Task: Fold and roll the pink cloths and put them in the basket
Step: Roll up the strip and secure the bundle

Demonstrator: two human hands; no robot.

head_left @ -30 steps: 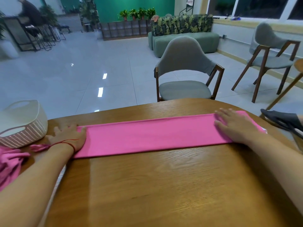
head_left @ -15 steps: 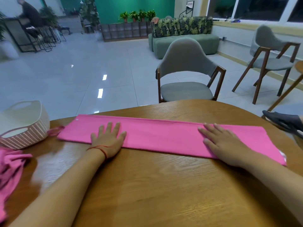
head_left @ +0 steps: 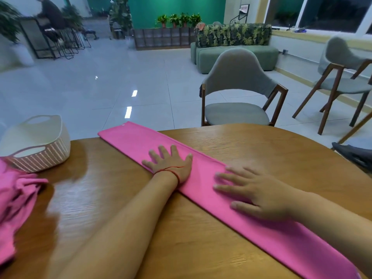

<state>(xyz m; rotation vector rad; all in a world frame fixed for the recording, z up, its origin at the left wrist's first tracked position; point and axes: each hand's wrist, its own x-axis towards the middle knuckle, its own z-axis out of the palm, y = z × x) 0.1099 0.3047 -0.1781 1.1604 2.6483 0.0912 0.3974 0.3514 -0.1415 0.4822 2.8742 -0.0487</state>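
Pink cloth (head_left: 201, 176) folded into a long, narrow strip, lying flat and slanting across the wooden table (head_left: 261, 150) from far left to near right. Far end poking just past the table's far edge; near end running out of view at the bottom right.

Pressed down by both hands. Left hand (head_left: 171, 163) flat on the strip's middle, palm down, fingers straight and spread, pointing away, with a red string (head_left: 171, 170) round the wrist. Right hand (head_left: 259, 195) flat on the strip just beside it, nearer the body, fingers straight and spread, pointing left along the cloth. Nothing gripped or pinched by either hand.

At the far left of the table, a white basket (head_left: 46, 156) with slotted walls and cut-out handles, well apart from the strip. Just in front of it, at the left edge, a crumpled heap of pink cloths (head_left: 14, 202), touching the basket's base.

Beyond the table, a grey chair (head_left: 237, 91) with wooden arms, facing in. Further back, a green sofa (head_left: 235, 53) on a glossy tiled floor.
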